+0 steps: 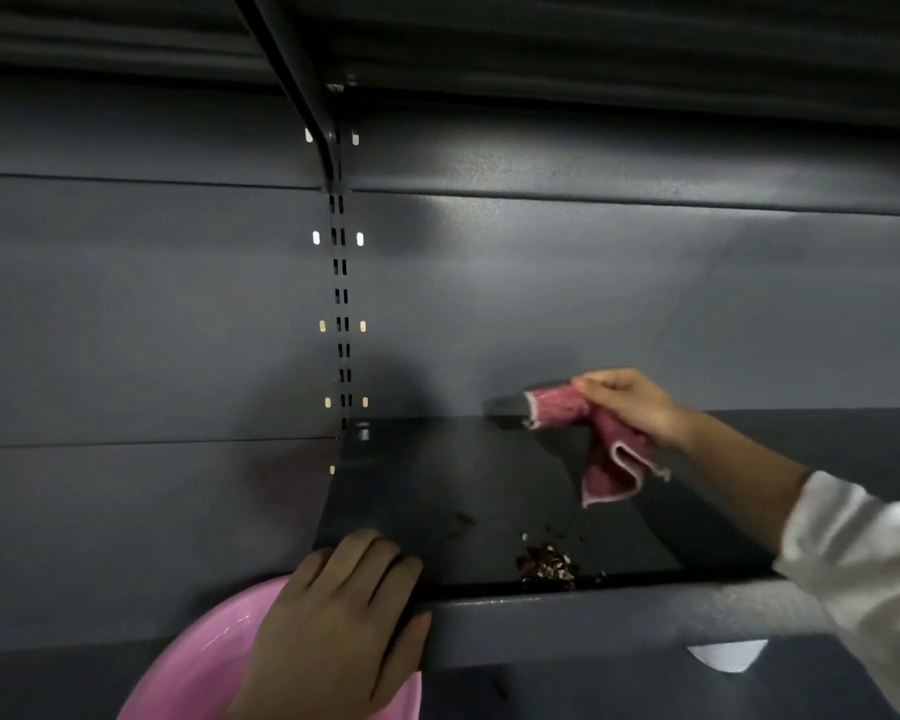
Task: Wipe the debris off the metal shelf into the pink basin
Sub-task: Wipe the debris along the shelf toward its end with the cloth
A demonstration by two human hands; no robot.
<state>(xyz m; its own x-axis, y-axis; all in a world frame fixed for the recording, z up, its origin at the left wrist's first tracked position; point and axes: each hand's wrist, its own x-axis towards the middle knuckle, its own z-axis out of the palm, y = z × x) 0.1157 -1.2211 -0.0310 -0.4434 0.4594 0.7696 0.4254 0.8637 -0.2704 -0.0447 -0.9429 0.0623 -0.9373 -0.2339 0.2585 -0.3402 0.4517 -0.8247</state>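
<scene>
A right hand grips a pink cloth, raised at the back of the dark metal shelf. The left hand, fingers curled over the shelf's front corner, steadies it above the pink basin. Debris sits piled at the front edge; the next stroke likely needs to sweep it left into the basin.

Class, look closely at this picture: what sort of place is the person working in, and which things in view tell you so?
Probably a shop or stockroom, at a bare display rack. Clues: the dark metal shelf, the slotted upright in the back panel that lets shelves hang at different heights, and another shelf overhead on a bracket.
</scene>
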